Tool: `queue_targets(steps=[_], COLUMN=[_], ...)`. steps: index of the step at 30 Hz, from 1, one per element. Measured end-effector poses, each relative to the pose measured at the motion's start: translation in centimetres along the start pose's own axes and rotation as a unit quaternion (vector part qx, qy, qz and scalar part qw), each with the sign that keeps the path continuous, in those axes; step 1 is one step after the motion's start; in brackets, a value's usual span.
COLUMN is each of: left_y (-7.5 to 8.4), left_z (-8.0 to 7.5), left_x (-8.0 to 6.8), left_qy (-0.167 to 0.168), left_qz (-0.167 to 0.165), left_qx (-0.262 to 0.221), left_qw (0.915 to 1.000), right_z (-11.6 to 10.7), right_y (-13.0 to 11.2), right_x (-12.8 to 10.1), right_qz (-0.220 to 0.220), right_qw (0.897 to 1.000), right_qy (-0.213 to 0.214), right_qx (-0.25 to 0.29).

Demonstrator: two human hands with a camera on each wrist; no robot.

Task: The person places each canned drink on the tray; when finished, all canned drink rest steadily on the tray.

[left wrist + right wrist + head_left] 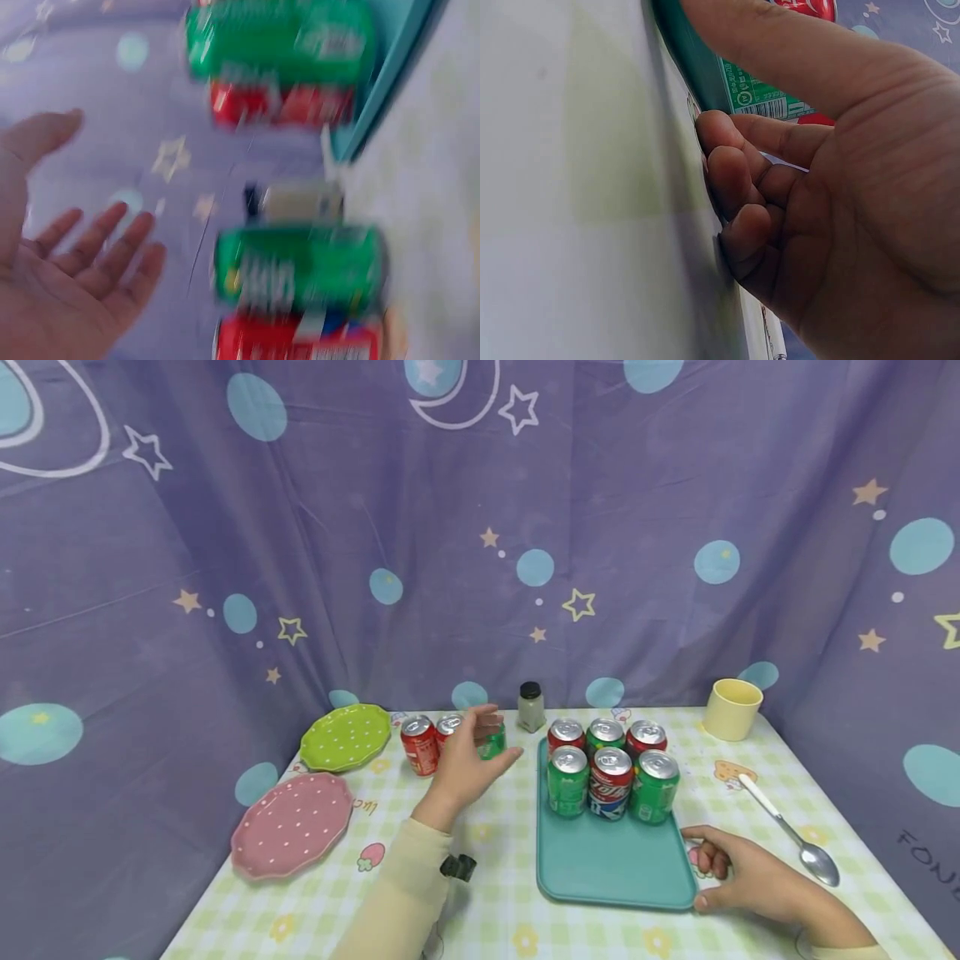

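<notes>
- Dark letters "FON", cut off by the frame edge, on the purple star-print cloth (926, 852), right of the teal plastic tray (611, 864).
- Can labels on that tray: blurred, unreadable.

The left hand (463, 762) is raised forward on an outstretched, sleeved arm, its fingers (112, 244) spread and nearly straight, nothing enclosed between them. The right hand (738, 877) is laid low, its fingers (731, 176) curled under, its thumb extended.
</notes>
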State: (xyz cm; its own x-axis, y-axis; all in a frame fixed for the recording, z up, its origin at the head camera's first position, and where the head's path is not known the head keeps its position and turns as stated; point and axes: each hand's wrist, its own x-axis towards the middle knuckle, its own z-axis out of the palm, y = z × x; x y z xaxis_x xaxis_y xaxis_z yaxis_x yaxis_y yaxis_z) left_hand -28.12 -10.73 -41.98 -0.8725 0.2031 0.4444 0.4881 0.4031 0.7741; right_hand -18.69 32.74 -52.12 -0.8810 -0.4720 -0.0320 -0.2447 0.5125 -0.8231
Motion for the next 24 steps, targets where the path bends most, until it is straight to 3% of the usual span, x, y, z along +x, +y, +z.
queue_targets(steps=[3,5,8,11,14,18,24], left_y=[-1.3,-2.4,-4.2,-6.2,-8.2,-10.5,-12.7], left_z=[-3.3,-5.5,-8.2,-10.0,-10.9,-11.0,-10.0], left_x=[0.2,0.3,0.1,-0.2,-0.4,-0.7,-1.3], left_qy=[0.058,0.101,0.155,0.187,0.204,0.208,0.171], left_qz=[0.033,0.038,0.019,-0.015,-0.048,-0.092,-0.132], left_qx=[-0.009,-0.008,0.004,0.009,-0.004,-0.033,-0.077], left_qw=[0.9977,0.9942,0.9878,0.9822,0.9779,0.9733,0.9733], right_z=[0.0,0.0,0.0,0.0,0.0,0.0,0.0], right_y=[0.0,0.0,0.1,0.1,0.1,0.0,0.1], right_x=[0.0,0.1,0.0,0.0,0.0,-0.1,0.0], right_qz=[0.000,0.000,-0.001,-0.005,-0.009,-0.011,-0.012], right_qw=[1.000,1.000,1.000,1.000,1.000,1.000,1.000], right_qy=[0.000,0.000,0.000,-0.001,-0.001,-0.001,-0.004], right_qx=[0.002,0.002,0.004,0.007,0.006,0.005,0.009])
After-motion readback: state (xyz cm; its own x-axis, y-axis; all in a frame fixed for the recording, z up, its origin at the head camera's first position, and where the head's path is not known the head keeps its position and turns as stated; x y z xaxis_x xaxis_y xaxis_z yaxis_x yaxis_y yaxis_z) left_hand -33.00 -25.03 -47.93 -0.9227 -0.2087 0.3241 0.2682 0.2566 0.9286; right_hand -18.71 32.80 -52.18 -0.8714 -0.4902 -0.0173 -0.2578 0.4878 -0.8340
